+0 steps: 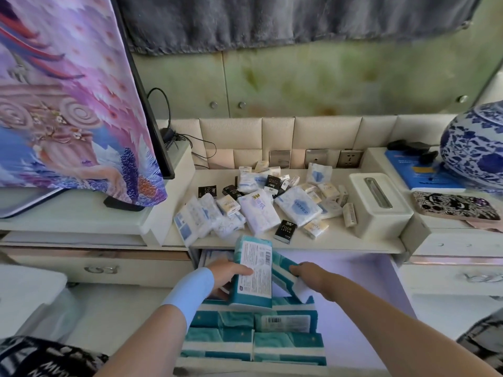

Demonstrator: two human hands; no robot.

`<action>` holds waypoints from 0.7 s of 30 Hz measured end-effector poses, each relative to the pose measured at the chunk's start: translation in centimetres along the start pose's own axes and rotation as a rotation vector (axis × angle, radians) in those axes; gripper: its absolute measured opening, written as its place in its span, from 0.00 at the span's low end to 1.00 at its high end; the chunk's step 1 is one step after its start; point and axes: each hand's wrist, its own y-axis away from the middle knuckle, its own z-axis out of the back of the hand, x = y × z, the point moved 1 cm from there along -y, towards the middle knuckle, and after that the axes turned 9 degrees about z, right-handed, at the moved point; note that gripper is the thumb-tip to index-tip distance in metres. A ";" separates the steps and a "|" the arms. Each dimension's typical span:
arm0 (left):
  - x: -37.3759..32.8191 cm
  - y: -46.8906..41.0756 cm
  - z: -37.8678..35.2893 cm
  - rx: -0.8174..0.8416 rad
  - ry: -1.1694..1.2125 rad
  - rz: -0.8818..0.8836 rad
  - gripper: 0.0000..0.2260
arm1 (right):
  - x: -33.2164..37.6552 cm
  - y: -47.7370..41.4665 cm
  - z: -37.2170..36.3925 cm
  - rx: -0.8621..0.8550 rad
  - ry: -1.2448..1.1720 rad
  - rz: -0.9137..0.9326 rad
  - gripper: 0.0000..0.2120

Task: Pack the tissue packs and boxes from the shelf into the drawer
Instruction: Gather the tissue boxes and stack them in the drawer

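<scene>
My left hand (227,277) grips a teal tissue pack (254,273) standing upright with its white barcode label facing me, over the open drawer (375,300). My right hand (309,273) holds a second teal pack (285,270), tilted just behind and right of the first. Several more teal packs (253,341) lie in rows in the drawer's near left part. On the shelf (334,240) above, a loose heap of white tissue packs (260,210) and small black and cream pocket packs (285,231) is spread out.
A white tissue box (378,205) stands at the shelf's right end. A covered TV (68,104) stands at the left, a blue-and-white vase (476,148) and a patterned phone (454,206) at the right. Wall sockets (351,158) and cables sit at the back.
</scene>
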 end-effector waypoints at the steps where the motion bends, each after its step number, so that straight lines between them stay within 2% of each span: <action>1: 0.1 -0.1 -0.1 0.016 0.016 -0.009 0.18 | 0.0 -0.2 -0.2 0.009 0.011 0.004 0.19; 5: 0.0 -0.4 -0.8 0.091 0.122 -0.009 0.15 | -0.4 0.0 -0.3 0.161 0.064 -0.083 0.24; 10: -0.9 -0.5 -2.7 0.207 0.273 -0.043 0.14 | 0.5 -0.4 0.9 -0.085 0.248 0.112 0.16; 12: -1.6 -0.4 -3.9 0.244 0.289 -0.060 0.13 | 1.3 0.3 1.4 -0.108 0.094 0.152 0.16; 14: -2.3 -0.3 -5.3 0.261 0.305 -0.089 0.13 | 1.6 1.4 2.1 -0.061 -0.282 0.144 0.18; 16: -3.3 -0.2 -6.7 0.242 0.298 -0.139 0.14 | 0.8 2.2 3.0 0.000 -0.587 0.138 0.14; 19: -4.8 0.1 -8.7 0.124 0.096 -0.229 0.14 | -0.8 2.8 3.9 0.020 -0.536 0.136 0.18; 21: -5.5 -0.1 -9.6 0.009 -0.048 -0.244 0.15 | -1.6 3.0 4.2 -0.004 -0.516 0.141 0.16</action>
